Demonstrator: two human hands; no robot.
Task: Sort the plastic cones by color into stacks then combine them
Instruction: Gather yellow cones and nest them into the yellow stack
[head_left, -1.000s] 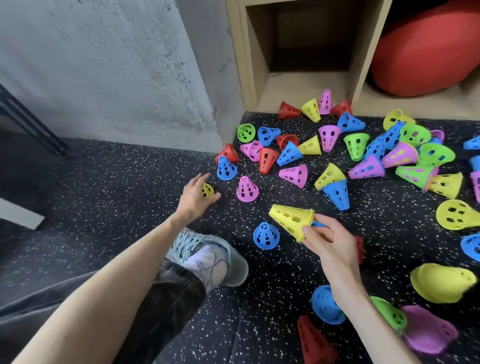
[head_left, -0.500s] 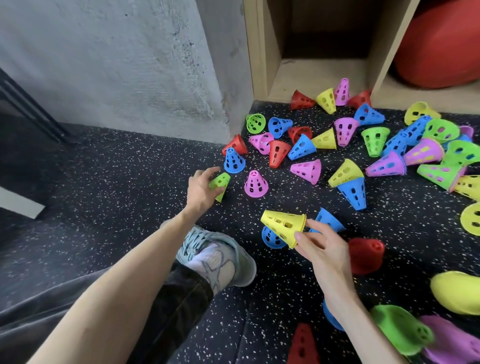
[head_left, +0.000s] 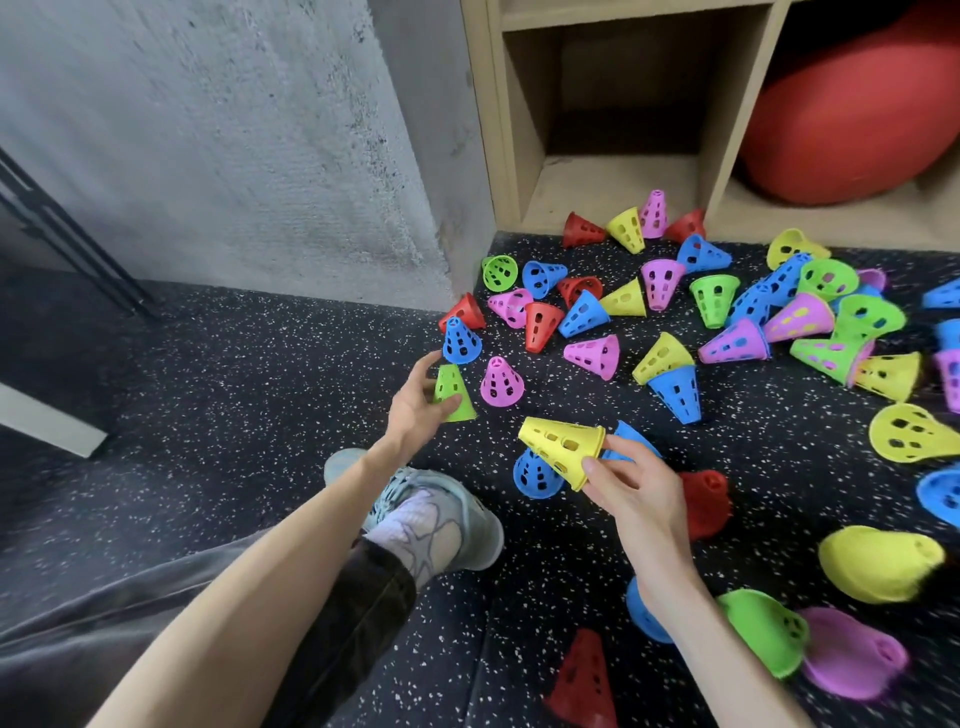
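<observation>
Green cone now stands upright on the floor, left hand curled round it, no longer tilted; right hand pinches a yellow cone, so sorting has barely begun.

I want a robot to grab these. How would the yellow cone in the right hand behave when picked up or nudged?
Probably light: the right hand holds the yellow cone by its rim with fingers alone. Its thin, holed wall likely flexes under a squeeze. Nudged on its side, it would probably roll in a curve, like the tipped cones nearby.
</observation>
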